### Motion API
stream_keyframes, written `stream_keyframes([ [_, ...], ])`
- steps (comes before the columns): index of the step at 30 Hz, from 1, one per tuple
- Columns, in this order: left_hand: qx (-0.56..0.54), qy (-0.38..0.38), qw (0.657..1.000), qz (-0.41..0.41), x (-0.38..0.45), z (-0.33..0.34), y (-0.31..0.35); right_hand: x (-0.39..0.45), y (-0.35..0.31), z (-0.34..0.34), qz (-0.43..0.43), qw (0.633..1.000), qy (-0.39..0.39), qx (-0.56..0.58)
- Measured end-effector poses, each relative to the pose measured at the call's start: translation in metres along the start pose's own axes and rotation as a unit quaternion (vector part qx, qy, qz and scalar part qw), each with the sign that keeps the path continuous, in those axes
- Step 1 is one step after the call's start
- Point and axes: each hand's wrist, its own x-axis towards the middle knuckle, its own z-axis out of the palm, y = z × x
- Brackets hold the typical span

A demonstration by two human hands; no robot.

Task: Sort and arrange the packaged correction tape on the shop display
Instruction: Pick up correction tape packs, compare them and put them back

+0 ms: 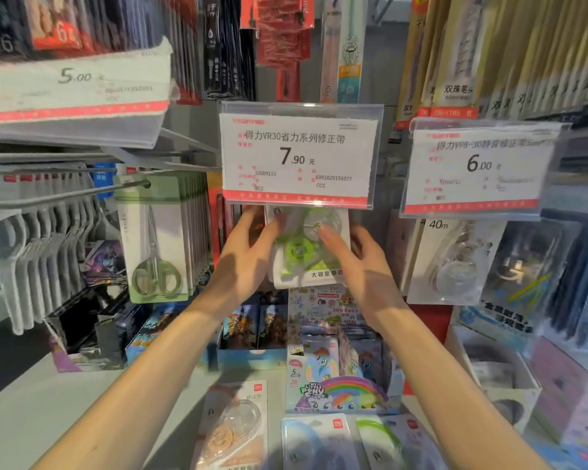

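Observation:
A packaged green correction tape [302, 252] hangs under the 7.90 price tag [297, 157], at the front of a stack on its hook. My left hand [248, 252] holds the pack's left edge, fingers reaching behind it. My right hand [357, 259] holds the right side, with its fingertips on the blister. Three more packs lie on the shelf below: a clear-orange one [233, 425], a blue one [314, 442] and a green one [392, 442]. Clear correction tape packs [455, 259] hang under the 6.00 tag [476, 167].
Packaged scissors [155, 239] hang on the hook to the left, grey hanging items [31, 252] further left. Card boxes [252, 334] and a My Little Pony display box [340, 378] stand on the shelf below. White boxes [493, 368] sit at the right.

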Motion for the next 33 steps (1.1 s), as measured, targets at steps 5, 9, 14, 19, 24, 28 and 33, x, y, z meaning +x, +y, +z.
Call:
stream_keyframes([
  [5, -0.006, 0.035, 0.999, -0.001, -0.016, -0.011, -0.003, -0.028, -0.001, -0.011, 0.022, 0.998, -0.005, 0.06],
  [9, 0.01, 0.071, 0.997, 0.01, -0.044, -0.02, -0.005, -0.06, 0.003, -0.025, 0.028, 0.998, 0.011, 0.049],
  [14, -0.034, 0.083, 0.995, -0.032, -0.09, -0.029, 0.005, -0.111, 0.005, -0.046, 0.037, 0.995, 0.026, 0.085],
  [19, -0.076, 0.11, 0.988, -0.074, -0.15, -0.032, 0.01, -0.163, 0.021, -0.061, 0.07, 0.992, 0.031, 0.102],
  [24, -0.088, 0.13, 0.983, -0.1, -0.207, -0.026, 0.01, -0.206, 0.04, -0.066, 0.129, 0.985, 0.013, 0.113],
  [28, -0.093, 0.139, 0.976, -0.14, -0.242, -0.027, 0.003, -0.232, 0.051, -0.061, 0.163, 0.982, -0.007, 0.098],
  [33, -0.082, 0.146, 0.972, -0.166, -0.26, -0.043, -0.015, -0.25, 0.054, -0.048, 0.194, 0.978, -0.048, 0.06],
])
